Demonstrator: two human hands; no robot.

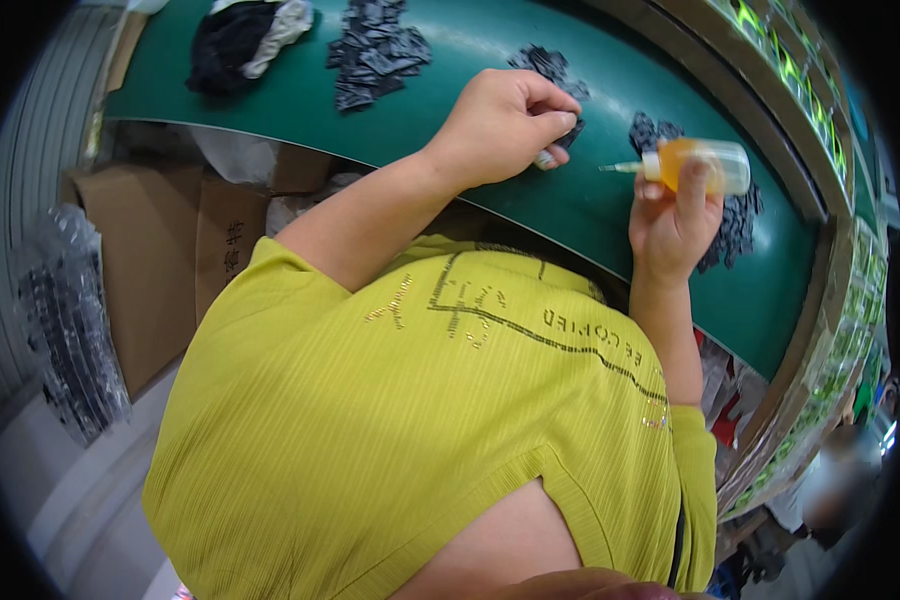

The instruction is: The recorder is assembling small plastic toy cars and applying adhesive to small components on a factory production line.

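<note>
My left hand (492, 122) is closed in a pinch above the green tabletop (410, 135), with a small black piece (574, 132) between thumb and fingers. Its exact kind is too small to make out. My right hand (676, 225) grips a clear squeeze bottle (725, 166) of amber liquid, lying on its side in the air. The bottle's thin nozzle points left, toward the black piece, and stays apart from it. Just beyond my left hand lies a pile of small dark pieces (545, 62). Another dark pile (735, 230) sits right of my right hand, partly hidden by it.
A larger pile of flat black pieces (375, 50) lies at the far left, beside a black and white cloth bundle (235, 45). More dark pieces (652, 130) lie behind the bottle. Cardboard boxes (150, 260) and plastic-wrapped black strips (70, 320) stand left, below the table edge.
</note>
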